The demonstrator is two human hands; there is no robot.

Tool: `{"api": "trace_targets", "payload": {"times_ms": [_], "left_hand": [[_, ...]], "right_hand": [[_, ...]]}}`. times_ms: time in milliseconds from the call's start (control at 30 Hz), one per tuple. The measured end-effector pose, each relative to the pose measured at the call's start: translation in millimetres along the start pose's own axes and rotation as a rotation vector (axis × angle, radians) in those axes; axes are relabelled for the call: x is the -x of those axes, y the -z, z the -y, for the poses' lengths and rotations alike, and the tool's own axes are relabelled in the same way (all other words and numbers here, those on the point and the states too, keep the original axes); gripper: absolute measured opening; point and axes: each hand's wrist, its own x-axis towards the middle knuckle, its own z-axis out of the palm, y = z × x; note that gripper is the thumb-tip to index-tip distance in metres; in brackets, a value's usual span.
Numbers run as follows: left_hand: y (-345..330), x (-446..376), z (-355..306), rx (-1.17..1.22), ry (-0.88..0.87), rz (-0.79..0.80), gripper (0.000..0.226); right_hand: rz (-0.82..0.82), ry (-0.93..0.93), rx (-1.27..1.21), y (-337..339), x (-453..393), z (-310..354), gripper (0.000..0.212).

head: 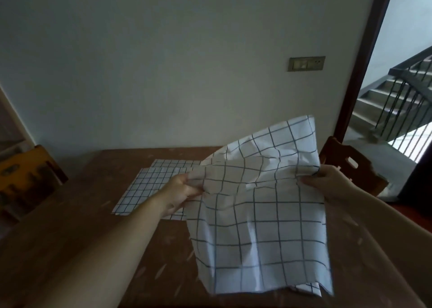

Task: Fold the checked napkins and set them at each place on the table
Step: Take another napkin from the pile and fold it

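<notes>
The table (pixel 98 225) carries a flat stack of checked napkins (pixel 149 186) beyond the hands. One napkin (pixel 257 214) is held above the table: left hand (pixel 184 190) pinches its left edge, right hand (pixel 327 183) grips its right edge. Recommended: align corners, tension evenly, then crease. No legible labels; the wall switch plate (pixel 306 63) appears unmarked.

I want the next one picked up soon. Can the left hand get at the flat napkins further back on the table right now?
Probably not yet. The left hand hovers right over the flat napkins, with nothing between them, but it and the right hand both grip the raised napkin. It would have to let go first.
</notes>
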Motion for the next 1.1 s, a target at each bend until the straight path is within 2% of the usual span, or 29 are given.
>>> {"api": "trace_targets", "payload": {"times_ms": [67, 133, 233, 300, 367, 433, 500, 567, 633, 800, 900, 967, 1033, 1100], "left_hand": [[8, -3, 1, 0.031, -0.012, -0.069, 0.025], [15, -7, 1, 0.107, -0.002, -0.111, 0.022], [17, -12, -5, 0.208, 0.004, -0.156, 0.02], [13, -12, -8, 0.162, -0.011, -0.223, 0.013], [12, -13, -10, 0.133, -0.037, -0.268, 0.028], [11, -15, -11, 0.119, -0.056, -0.26, 0.033], [13, -18, -14, 0.136, -0.069, -0.263, 0.024], [15, -21, -20, 0.136, -0.063, -0.214, 0.013], [16, -23, -26, 0.132, -0.057, -0.191, 0.011], [13, -27, -38, 0.165, -0.118, -0.226, 0.015], [9, -25, -45, 0.052, -0.145, -0.232, 0.021], [3, -21, -56, -0.04, -0.187, -0.191, 0.034], [-7, -15, -69, -0.199, -0.268, -0.086, 0.04], [-20, -11, -81, -0.372, -0.339, 0.014, 0.05]], "right_hand": [[-0.068, 0.006, -0.062, 5, -2, 13, 0.014], [-0.076, 0.043, -0.059, 10, 1, 28, 0.014], [-0.054, 0.12, 0.064, 14, 4, 42, 0.04], [-0.018, 0.147, 0.174, 16, 7, 46, 0.047], [0.075, 0.207, 0.285, 21, 7, 43, 0.034], [0.15, 0.209, 0.437, 22, 9, 40, 0.023], [0.205, 0.118, 0.519, 23, 10, 36, 0.048], [0.256, 0.164, 0.616, 24, 15, 35, 0.074], [0.299, 0.229, 0.682, 25, 17, 30, 0.079], [0.198, 0.183, 0.652, 29, 14, 16, 0.068], [0.311, 0.129, 0.679, 31, 13, 12, 0.072], [0.342, 0.178, 0.696, 23, 13, 19, 0.071], [0.277, 0.233, 0.622, 6, 9, 29, 0.055], [0.214, 0.269, 0.486, -25, 9, 51, 0.026]]}}
